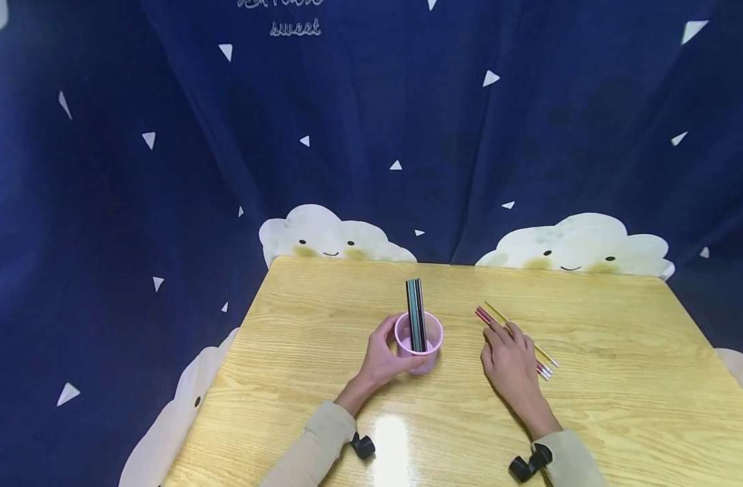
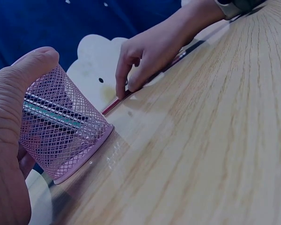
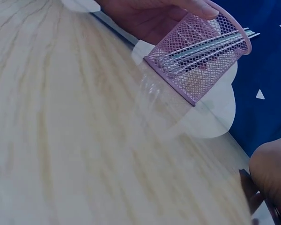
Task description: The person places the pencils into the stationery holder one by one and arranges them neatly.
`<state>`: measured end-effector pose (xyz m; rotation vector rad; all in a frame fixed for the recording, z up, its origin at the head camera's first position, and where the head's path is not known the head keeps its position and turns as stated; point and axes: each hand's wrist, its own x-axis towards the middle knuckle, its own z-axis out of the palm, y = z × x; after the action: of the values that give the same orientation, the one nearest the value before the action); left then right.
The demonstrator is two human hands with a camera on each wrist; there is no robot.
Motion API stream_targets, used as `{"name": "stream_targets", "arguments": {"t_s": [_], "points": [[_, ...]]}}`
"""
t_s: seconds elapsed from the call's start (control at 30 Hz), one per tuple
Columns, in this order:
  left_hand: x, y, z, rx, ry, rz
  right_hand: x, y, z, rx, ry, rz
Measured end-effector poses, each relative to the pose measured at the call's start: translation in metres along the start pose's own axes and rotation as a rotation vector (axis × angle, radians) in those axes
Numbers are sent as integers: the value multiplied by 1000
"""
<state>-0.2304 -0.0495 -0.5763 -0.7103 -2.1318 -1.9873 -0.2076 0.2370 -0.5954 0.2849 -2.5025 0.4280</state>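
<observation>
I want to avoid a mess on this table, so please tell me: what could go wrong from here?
Two possible risks:
1. The yellow pencil lies loose beside the red pencils, so the right hand might knock it and make it roll.
2. The dark and teal pencils rise above the rim of the pink mesh cup; new ones could catch on them.

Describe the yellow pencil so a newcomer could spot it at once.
On the wooden table, look right of the pink mesh cup to the person's right hand. The yellow pencil lies there, its middle hidden from the head camera. Its colour sets it apart from the red pencils alongside.
</observation>
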Motion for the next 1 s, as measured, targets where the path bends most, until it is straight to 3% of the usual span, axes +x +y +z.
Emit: {"name": "stream_targets", "arguments": {"t_s": [0.27,0.47,0.73,1.0], "points": [[1,0,2,18,16,-6,0,-6,-1,-23,-75,-58],[1,-1,1,13,19,-12,1,-12,-2,18,-36,-139],[1,-2,1,-16,1,6,4,-20,-11,2,-51,-104],[0,-1,0,-26,11,6,24,-30,-30,169,-44,-34]]}}
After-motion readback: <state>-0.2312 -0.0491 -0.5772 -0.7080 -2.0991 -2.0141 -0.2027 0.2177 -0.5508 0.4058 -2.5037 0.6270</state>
